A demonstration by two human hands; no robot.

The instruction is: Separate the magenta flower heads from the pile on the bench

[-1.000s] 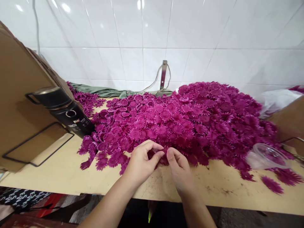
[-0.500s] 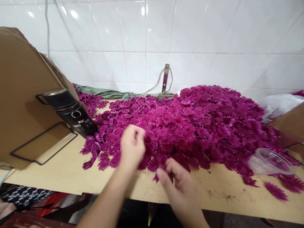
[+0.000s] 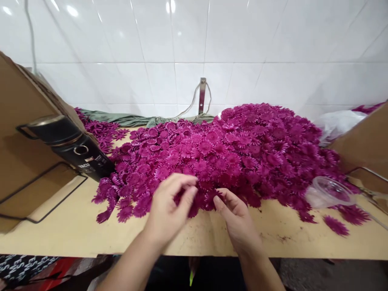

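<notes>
A big heap of magenta artificial flower pieces (image 3: 230, 149) covers the middle of the table. My right hand (image 3: 235, 210) pinches one magenta flower piece (image 3: 212, 198) between thumb and forefinger at the heap's front edge. Just left of it, my left hand (image 3: 172, 202) hovers over the front of the heap, thumb and fingertips a small way apart, with nothing visible between them.
A black bottle (image 3: 75, 141) leans by a cardboard box (image 3: 24, 145) and a black wire frame at the left. On the right are a clear plastic cup (image 3: 333, 192), loose flowers, a white bag (image 3: 341, 123) and another box (image 3: 366, 145). Tiled wall behind.
The view has shifted right. My right hand has risen to the heap's edge with the flower piece. My left hand has turned, its thumb and fingers now parted.
</notes>
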